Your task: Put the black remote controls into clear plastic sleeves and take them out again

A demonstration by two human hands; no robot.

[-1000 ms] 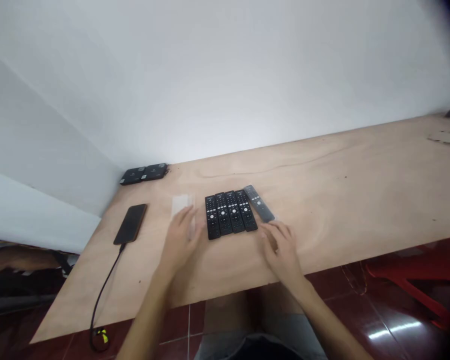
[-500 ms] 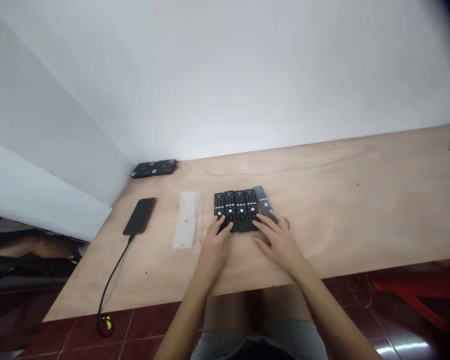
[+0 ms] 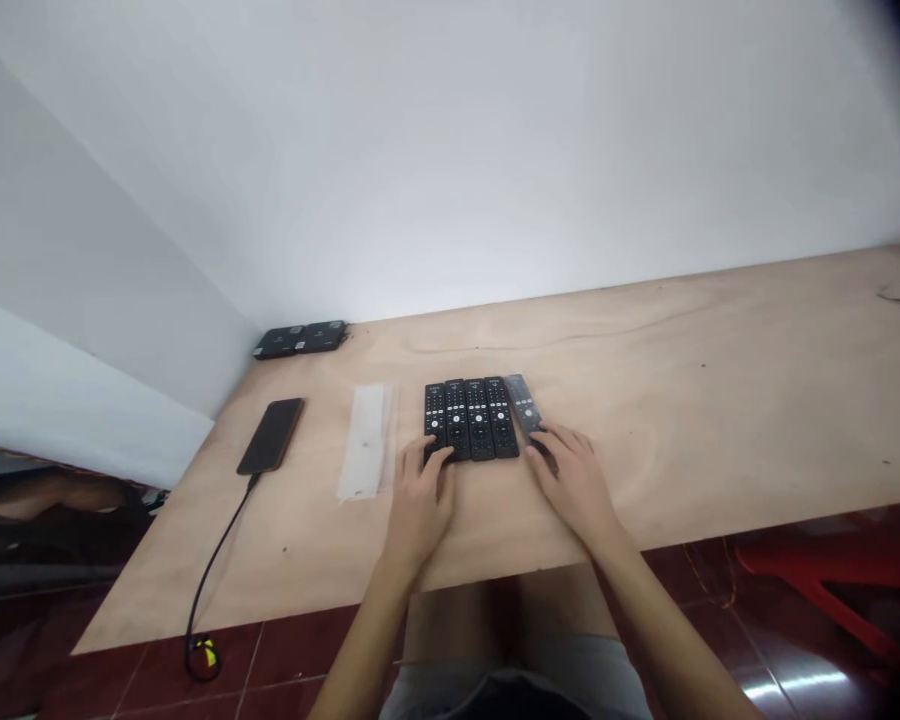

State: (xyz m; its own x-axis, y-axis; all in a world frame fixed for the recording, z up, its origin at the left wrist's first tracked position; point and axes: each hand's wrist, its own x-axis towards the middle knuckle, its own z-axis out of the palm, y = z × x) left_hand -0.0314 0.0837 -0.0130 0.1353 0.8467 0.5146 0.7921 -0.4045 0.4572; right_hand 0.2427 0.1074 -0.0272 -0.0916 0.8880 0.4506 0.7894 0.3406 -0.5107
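Several black remote controls point(image 3: 478, 418) lie side by side in a row on the wooden table. Just right of the row, another remote control in a clear plastic sleeve point(image 3: 524, 402) lies at a slant. My left hand point(image 3: 421, 485) rests at the lower end of the leftmost remotes, fingers apart and fingertips touching them. Over the lower end of the sleeved remote is my right hand point(image 3: 574, 480), its thumb on the near left side and its fingers bent across it. That end is partly hidden by the fingers.
Left of the row lie flat, translucent plastic sleeves point(image 3: 365, 440). Farther left is a phone point(image 3: 271, 436) with a black cable point(image 3: 217, 560) hanging over the table's front edge. Two black boxes point(image 3: 300, 339) sit by the wall at the back left. A red chair point(image 3: 817, 575) stands at right.
My right hand has moved from the right end of the row onto the sleeved remote. My left hand has shifted slightly down the leftmost remotes. The view has shifted a little.
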